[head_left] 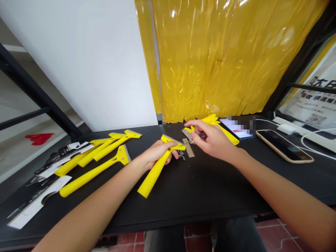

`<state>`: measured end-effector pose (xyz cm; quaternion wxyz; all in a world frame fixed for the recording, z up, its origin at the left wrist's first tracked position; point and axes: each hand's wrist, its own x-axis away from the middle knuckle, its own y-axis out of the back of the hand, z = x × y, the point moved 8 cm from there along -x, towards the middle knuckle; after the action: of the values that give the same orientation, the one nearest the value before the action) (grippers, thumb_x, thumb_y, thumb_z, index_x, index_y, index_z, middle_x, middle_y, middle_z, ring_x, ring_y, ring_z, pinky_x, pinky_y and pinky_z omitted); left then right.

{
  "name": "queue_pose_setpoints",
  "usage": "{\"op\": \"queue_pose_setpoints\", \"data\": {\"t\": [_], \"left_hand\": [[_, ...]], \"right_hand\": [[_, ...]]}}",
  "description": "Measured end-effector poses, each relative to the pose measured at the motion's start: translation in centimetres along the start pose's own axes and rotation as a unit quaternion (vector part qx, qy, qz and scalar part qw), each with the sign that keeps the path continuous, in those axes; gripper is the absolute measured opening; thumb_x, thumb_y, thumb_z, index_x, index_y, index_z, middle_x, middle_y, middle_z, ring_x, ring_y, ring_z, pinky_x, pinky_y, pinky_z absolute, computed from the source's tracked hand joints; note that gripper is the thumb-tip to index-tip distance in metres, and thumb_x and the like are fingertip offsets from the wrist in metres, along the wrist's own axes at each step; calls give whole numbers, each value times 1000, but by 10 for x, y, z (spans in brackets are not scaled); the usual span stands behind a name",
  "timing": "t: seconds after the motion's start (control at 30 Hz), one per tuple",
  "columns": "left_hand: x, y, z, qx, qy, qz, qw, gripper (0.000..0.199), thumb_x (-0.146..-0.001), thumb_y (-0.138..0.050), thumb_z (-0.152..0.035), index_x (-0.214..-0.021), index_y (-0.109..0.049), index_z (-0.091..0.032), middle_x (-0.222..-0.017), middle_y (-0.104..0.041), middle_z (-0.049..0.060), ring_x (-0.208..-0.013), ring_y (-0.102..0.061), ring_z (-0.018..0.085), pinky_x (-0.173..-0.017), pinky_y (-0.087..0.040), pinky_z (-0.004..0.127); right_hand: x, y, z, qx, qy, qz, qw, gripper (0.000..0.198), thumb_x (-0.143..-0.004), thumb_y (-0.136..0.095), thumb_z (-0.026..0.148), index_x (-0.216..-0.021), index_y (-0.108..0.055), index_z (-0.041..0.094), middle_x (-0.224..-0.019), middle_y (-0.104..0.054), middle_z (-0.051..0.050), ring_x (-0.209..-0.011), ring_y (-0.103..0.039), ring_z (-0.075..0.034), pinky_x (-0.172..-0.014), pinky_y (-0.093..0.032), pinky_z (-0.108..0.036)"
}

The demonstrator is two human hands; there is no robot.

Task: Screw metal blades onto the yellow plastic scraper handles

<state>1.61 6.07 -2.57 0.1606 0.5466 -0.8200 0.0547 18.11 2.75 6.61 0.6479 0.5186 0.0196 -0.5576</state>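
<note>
My left hand (157, 153) is closed around the head end of a yellow scraper (154, 171), whose handle slants down toward the table's front. My right hand (207, 138) grips a thin screwdriver (187, 142), with its tip at the scraper's head near a screw. Beneath and between the hands lie small loose screws (181, 154) and a flat metal blade (188, 148). Behind my right hand is a pile of more yellow scrapers (228, 134), partly hidden by it.
Several yellow scrapers (105, 148) lie at the left beside black-and-white cardboard sleeves (39, 201). Two phones rest at the right, one lit (237, 128), one dark (285, 145), near a white charger (286, 129) and cables. A yellow plastic curtain (210, 63) hangs behind the black table (204, 196).
</note>
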Motion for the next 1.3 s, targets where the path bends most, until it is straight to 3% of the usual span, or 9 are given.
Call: {"op": "queue_pose_setpoints", "data": {"t": [0.17,0.33,0.47,0.7,0.83,0.93,1.1,1.2,1.3], "left_hand": [[0,-1,-1,-5,-4,6,1000,26,-90,-63,-34,-87,-69,-9,-65,-71,8,-35,-49,10,-36,-36,23],[0,0,0,6,1,-3,1000,25,-90,-63,-34,-90,-68,-10,-64,-71,7,-36,-50,10,-35,-36,22],[0,0,0,17,5,-11,1000,23,-91,-62,-32,-86,-68,-10,-59,-68,6,-35,-48,10,-35,-35,22],[0,-1,0,13,4,-12,1000,24,-90,-63,-32,-84,-68,-10,-59,-68,6,-34,-48,10,-35,-34,23],[-1,0,-1,6,-7,-6,1000,27,-89,-65,-35,-80,-68,-10,-61,-69,7,-35,-48,10,-36,-35,23],[-2,1,1,-2,-8,-8,1000,30,-88,-64,-37,-76,-68,-10,-62,-69,8,-36,-49,10,-36,-35,24],[-4,2,3,2,-6,-11,1000,30,-88,-65,-38,-83,-69,-10,-63,-69,8,-36,-49,10,-36,-36,24],[-3,1,2,2,-4,-8,1000,28,-87,-65,-38,-84,-68,-10,-63,-69,7,-36,-49,10,-36,-35,24],[-1,0,-1,-5,-8,-9,1000,29,-88,-65,-37,-79,-67,-10,-62,-69,7,-36,-49,10,-36,-36,24]], "right_hand": [[1,-1,5,0,25,-3,1000,39,-91,-58,22,-130,-55,25,-87,-59,0,-68,-55,-13,-63,-43,-25],[0,1,-7,8,-44,8,999,26,-101,-47,33,-122,-59,24,-72,-62,2,-61,-57,-14,-61,-40,-27],[0,1,-1,11,-16,18,1000,36,-95,-52,21,-130,-53,25,-74,-60,3,-62,-56,-13,-62,-40,-26],[0,-2,-6,20,-38,15,999,26,-99,-50,32,-123,-58,25,-70,-60,3,-59,-55,-14,-59,-39,-27],[-2,1,2,24,13,-17,999,36,-91,-59,22,-126,-56,25,-84,-62,0,-70,-58,-15,-66,-44,-27],[-2,-1,5,27,28,-11,999,29,-91,-60,26,-121,-60,24,-96,-65,-3,-79,-62,-16,-71,-45,-27],[0,-2,-4,32,-28,16,999,22,-99,-50,33,-115,-63,25,-72,-64,2,-59,-57,-13,-61,-41,-27],[0,1,2,24,2,-11,1000,28,-95,-53,25,-122,-60,24,-81,-66,0,-67,-60,-14,-64,-44,-27],[-1,1,4,28,9,-18,999,27,-93,-58,30,-120,-62,24,-90,-67,-2,-76,-64,-16,-69,-46,-27]]}}
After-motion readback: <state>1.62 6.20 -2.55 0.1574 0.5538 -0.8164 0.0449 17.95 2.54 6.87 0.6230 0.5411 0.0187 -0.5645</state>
